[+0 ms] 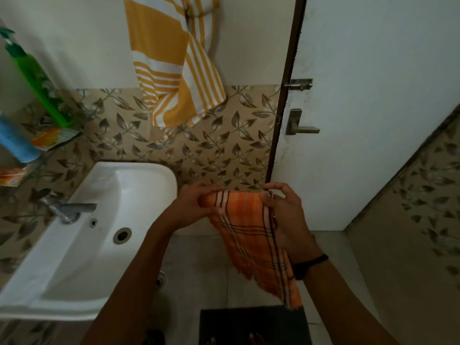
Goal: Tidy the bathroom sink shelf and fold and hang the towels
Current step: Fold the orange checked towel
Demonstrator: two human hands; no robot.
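Head view: left hand (193,205) and right hand (283,207) pinch the top edge of an orange checked towel (251,235) beside the white sink (104,232), apparently mid-fold, with hanging near the yellow striped towel (171,66) likely next

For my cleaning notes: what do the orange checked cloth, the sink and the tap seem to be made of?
The orange checked cloth: thin woven fabric, probably cotton; it drapes limply and its edge is frayed. The sink: glossy white ceramic, judging by its smooth sheen. The tap: metal, perhaps chromed; grey and reflective.
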